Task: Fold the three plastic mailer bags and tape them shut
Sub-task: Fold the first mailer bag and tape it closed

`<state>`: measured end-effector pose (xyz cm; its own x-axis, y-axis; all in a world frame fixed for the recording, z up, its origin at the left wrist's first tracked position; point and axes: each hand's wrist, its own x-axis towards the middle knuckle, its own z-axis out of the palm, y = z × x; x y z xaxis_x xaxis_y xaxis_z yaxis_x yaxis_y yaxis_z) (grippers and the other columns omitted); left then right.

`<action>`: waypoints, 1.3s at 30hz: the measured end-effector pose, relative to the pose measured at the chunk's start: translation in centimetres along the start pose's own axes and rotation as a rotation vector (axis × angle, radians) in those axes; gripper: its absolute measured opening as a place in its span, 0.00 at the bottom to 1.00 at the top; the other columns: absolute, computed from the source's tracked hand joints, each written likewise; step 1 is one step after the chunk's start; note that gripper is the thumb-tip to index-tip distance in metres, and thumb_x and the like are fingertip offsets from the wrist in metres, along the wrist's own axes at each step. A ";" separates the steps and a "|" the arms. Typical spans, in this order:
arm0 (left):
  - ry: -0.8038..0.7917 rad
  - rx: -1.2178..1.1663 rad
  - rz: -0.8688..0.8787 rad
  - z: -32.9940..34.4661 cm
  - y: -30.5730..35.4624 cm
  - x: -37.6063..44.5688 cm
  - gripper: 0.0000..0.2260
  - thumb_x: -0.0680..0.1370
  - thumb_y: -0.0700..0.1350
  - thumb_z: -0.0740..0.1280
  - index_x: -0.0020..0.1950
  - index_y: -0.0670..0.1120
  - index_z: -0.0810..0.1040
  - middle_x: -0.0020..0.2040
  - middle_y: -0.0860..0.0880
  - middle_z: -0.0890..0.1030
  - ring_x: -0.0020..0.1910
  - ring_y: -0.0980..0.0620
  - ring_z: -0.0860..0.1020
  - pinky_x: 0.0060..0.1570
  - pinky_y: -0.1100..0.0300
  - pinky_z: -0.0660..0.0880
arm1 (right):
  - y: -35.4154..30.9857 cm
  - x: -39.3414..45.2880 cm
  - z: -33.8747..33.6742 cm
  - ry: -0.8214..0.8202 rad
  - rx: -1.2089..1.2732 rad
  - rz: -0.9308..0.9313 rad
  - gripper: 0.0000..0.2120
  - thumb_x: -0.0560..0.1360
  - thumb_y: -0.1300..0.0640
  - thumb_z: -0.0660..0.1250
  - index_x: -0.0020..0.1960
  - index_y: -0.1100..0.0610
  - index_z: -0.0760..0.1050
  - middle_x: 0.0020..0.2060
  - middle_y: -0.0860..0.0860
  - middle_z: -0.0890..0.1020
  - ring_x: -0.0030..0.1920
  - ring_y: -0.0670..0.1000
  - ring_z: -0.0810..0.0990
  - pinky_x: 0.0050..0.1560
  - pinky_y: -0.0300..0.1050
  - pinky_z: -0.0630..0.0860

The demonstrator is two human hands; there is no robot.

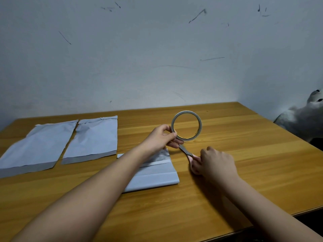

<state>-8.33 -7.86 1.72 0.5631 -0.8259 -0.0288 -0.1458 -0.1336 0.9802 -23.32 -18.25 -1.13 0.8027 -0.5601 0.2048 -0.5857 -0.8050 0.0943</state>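
Here, a big wall [157, 49] with dark scratch marks stands behind a wood table [244, 154]. The table fills the low half of the view.

Three pale bags lie on the table. The left bag [35, 145] lies flat near the left edge. The middle bag [94, 138] lies flat just beside it, with a thin gap between them. Each of these two has a gray strip along its near end. The folded bag [157, 177] lies nearer to the person, partly under the left arm. It has a white strip across it, and its far flap looks gray and crinkly.

A soft gray toy [304, 116] sits off the table at the far right.

The left hand [160, 138] reaches over the folded bag and holds the tape [186, 125] up on its edge. The thumb and fingers pinch the low left side of the ring, and you can see the table through the hole.

The right hand [215, 161] rests on the table to the right of the folded bag. Its fingers curl round the pink handles of the scissors [185, 151]. The gray blades point up and left, to a spot just under the tape and the left fingers. I cannot tell if the blades touch the tape.
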 end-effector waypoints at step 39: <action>-0.270 1.203 0.167 6.5 -2.7 0.5 0.30 0.72 0.61 0.67 0.73 0.58 0.64 0.71 0.50 0.66 0.71 0.47 0.62 0.65 0.50 0.66 | 4.9 4.5 3.3 0.056 0.124 -0.034 0.18 0.77 0.38 0.58 0.54 0.49 0.78 0.52 0.48 0.79 0.50 0.53 0.80 0.41 0.45 0.72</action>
<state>-12.88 -11.48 -2.24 0.3014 -0.9482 -0.1006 -0.9321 -0.3153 0.1783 -22.19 -25.42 -2.97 0.8126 -0.5227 0.2580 -0.5368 -0.8435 -0.0180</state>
